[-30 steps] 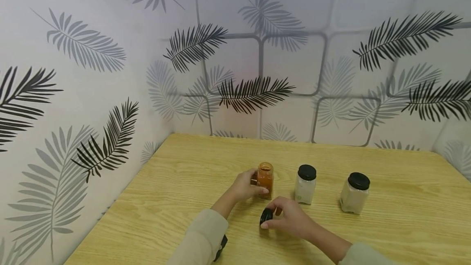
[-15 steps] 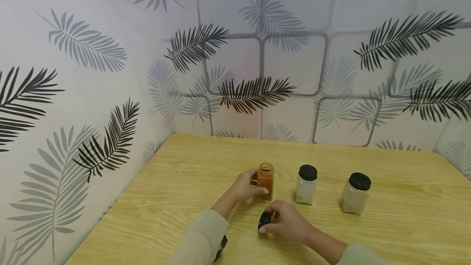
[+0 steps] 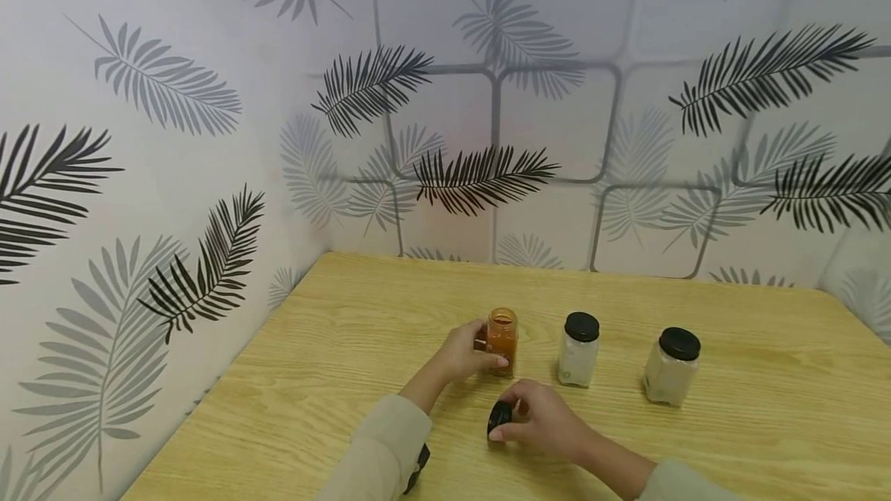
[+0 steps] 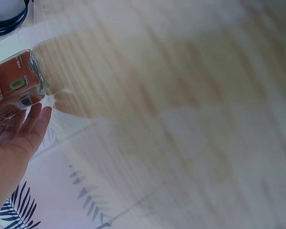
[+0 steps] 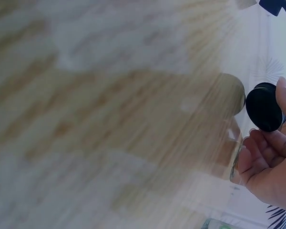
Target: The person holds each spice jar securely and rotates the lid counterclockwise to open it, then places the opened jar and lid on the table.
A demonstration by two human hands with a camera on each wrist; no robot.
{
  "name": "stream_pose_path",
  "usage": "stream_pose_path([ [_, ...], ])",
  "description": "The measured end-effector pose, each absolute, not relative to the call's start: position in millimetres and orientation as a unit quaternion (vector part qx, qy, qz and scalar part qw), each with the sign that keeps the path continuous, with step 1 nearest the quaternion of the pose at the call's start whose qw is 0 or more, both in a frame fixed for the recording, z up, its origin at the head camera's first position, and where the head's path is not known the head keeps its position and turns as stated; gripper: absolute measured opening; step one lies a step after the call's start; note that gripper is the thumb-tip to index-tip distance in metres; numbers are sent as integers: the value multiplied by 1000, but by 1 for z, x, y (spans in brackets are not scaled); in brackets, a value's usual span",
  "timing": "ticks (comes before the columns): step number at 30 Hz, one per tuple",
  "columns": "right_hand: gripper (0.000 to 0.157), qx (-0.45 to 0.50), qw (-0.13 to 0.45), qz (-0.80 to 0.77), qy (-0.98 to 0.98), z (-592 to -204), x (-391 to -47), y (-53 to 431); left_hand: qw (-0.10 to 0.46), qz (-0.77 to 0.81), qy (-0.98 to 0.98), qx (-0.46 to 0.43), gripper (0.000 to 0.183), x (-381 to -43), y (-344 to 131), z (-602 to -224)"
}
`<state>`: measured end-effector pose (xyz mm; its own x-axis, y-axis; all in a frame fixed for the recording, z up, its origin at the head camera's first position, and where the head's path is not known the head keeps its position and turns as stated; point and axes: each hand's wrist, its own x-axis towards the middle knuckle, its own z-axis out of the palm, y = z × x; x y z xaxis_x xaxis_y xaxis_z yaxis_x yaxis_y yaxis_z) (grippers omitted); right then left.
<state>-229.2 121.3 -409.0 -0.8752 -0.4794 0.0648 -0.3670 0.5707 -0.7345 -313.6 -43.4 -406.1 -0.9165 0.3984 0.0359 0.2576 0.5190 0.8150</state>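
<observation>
In the head view my left hand [image 3: 462, 352] grips an uncapped glass jar [image 3: 503, 342] filled with orange-brown contents, upright on the wooden table. The left wrist view shows that jar [image 4: 20, 86] with a green ring mark on its side and fingers curled about it. Nearer to the body, my right hand [image 3: 546, 417] pinches a black screw lid [image 3: 499, 419] that is tipped on edge, close over the tabletop. Thumb and fingers hold this lid [image 5: 264, 107] by its rim in the right wrist view.
Two jars with black lids stand to the right: one with whitish contents [image 3: 578, 350], one with beige contents [image 3: 671, 366]. The wooden table [image 3: 390, 292] meets a leaf-patterned wall [image 3: 445, 114] at the back and left. A black object [image 3: 418, 470] shows beside the left sleeve.
My right hand has drawn the lid slightly toward the body and left, a little farther from the jar. The left hand and the orange-brown jar have stayed in place.
</observation>
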Motion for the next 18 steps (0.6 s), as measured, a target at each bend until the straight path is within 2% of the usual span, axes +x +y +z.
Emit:
stream_pose_path([
  [7, 50, -241, 61, -408, 878, -414, -231, 120, 79, 453, 868, 185, 55, -313, -43, -406],
  [18, 39, -226, 77, -389, 890, -411, -229, 122, 76, 451, 869, 187, 56, -312, -43, -406],
])
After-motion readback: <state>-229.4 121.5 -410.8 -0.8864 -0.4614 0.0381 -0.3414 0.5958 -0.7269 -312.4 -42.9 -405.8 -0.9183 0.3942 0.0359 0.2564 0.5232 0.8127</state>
